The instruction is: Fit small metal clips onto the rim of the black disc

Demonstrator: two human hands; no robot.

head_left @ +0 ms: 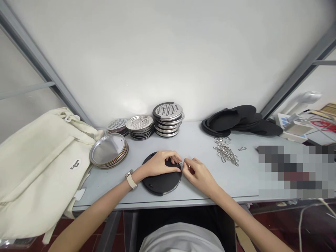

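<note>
Two bare hands at work over a pale grey tabletop (199, 147). The black disc (160, 182) lies flat near the near edge, left of centre, a small dark slot visible in its near-left part. Left hand (165, 162), with a wristwatch (131, 179) at the wrist: half curled over the disc's far-right part, thumb extended across its surface, fingers bent at the rim, holding it. Right hand (196, 174): just right of the rim, thumb and index finger closed in a pinch on a thin metal piece (181, 164), its exact form too small to tell. Far left, a stack of plain metal discs (108, 149); beyond it, three stacks of perforated metal discs (168, 111), the rightmost tallest. Far right, overlapping black covers (227, 120); on their near side, a pile of metal clips (226, 154), with a single clip (242, 149) apart to the right. Left edge: a cream bag (42, 154).
</note>
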